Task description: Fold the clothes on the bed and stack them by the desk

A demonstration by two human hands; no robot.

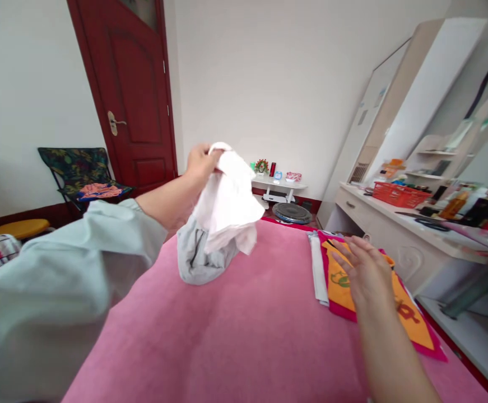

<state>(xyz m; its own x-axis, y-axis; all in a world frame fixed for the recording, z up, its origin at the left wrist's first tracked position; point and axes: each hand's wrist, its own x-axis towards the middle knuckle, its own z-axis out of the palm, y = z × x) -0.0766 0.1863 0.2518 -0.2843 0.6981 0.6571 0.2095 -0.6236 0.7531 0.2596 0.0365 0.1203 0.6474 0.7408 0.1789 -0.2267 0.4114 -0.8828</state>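
Now, your left hand (201, 162) has its grip pinched around white cloth (237, 198), grey cloth (201, 260) beneath, over the far left of the bed (269, 330). Right hand (368, 271) empty, fingers spread, near an orange garment (337, 280) at the bed's right. Probably best: support the drooping end, limiting creases.

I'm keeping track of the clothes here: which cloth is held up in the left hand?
The white cloth, its upper part gripped by the left hand. The orange printed cloth and the pale folded cloth lie at the right.

The cloth (236, 193) is white, the bedcover (260, 319) pink.
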